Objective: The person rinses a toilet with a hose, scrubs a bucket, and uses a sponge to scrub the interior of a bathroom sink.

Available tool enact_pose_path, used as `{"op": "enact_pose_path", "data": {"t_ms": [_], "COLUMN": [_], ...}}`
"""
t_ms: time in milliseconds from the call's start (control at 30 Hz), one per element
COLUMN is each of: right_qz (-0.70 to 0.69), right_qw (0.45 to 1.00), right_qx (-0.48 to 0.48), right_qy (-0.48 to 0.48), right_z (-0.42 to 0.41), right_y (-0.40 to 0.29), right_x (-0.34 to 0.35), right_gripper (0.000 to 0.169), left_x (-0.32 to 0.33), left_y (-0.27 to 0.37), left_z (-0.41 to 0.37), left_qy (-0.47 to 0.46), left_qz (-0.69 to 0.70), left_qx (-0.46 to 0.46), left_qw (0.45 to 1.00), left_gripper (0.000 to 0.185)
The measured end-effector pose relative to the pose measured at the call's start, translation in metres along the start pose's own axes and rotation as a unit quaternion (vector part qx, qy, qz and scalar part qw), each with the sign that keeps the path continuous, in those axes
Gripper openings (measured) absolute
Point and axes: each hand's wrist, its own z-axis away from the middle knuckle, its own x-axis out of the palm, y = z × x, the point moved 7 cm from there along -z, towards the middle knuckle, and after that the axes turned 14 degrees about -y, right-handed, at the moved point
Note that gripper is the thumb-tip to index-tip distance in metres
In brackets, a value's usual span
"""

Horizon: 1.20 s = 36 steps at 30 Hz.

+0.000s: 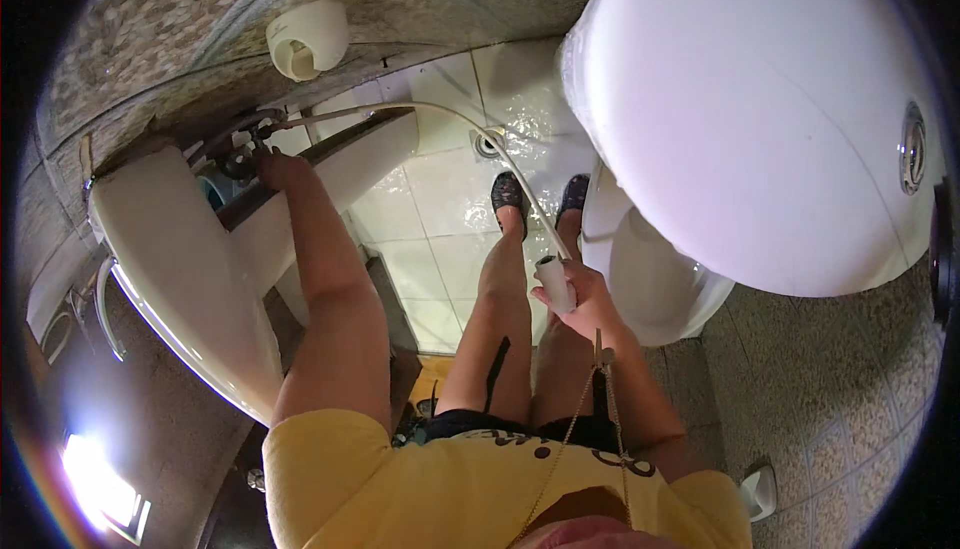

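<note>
At the end of a pale flexible hose (448,109), a white hand sprayer (556,285) is gripped in my right hand (590,295), in front of my right thigh. The hose arcs over the floor to metal pipe fittings behind the white ceramic washbasin (176,264). My left hand (282,169) reaches in there, its fingers around a metal valve (238,162). Shadow partly hides those fingertips. Beside the valve runs the basin's white pedestal (360,151).
Wet, shiny tiles (427,196) surround a floor drain (489,142) ahead of my feet. To the right are a toilet bowl (652,279) and, close to the camera, a large white rounded tank (735,114). A white paper holder (309,40) hangs on the pebble-patterned wall (180,1).
</note>
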Motion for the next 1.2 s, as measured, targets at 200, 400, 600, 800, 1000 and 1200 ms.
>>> {"op": "enact_pose_path", "data": {"t_ms": [200, 400, 600, 800, 1000, 1200], "right_qz": [0.019, 0.002, -0.013, 0.017, -0.007, -0.026], "right_qw": [0.999, 1.0, 1.0, 1.0, 1.0, 1.0], "right_qx": [0.023, -0.008, 0.021, 0.012, 0.022, -0.009], "right_qy": [0.014, -0.001, 0.005, -0.009, -0.001, 0.007], "right_z": [0.005, 0.006, 0.013, 0.007, 0.001, 0.004], "right_y": [0.003, -0.016, -0.002, 0.002, -0.006, -0.024], "right_x": [-0.006, -0.006, -0.012, -0.011, -0.008, -0.006], "right_gripper": [0.024, 0.022, 0.022, 0.022, 0.022, 0.018], "left_x": [0.027, 0.014, 0.033, 0.032, 0.021, 0.003], "left_y": [0.002, 0.023, 0.005, 0.008, -0.012, -0.023], "left_z": [0.043, -0.002, 0.033, 0.037, -0.002, -0.073], "left_qy": [0.003, -0.011, -0.062, -0.057, -0.097, -0.178], "left_qz": [0.136, 0.364, 0.345, 0.249, -0.742, -0.979], "left_qx": [-0.18, -0.383, -0.39, -0.208, -0.007, 0.094], "left_qw": [0.974, 0.849, 0.851, 0.944, 0.663, -0.008], "left_gripper": [0.031, 0.045, 0.036, 0.028, 0.022, 0.041]}}
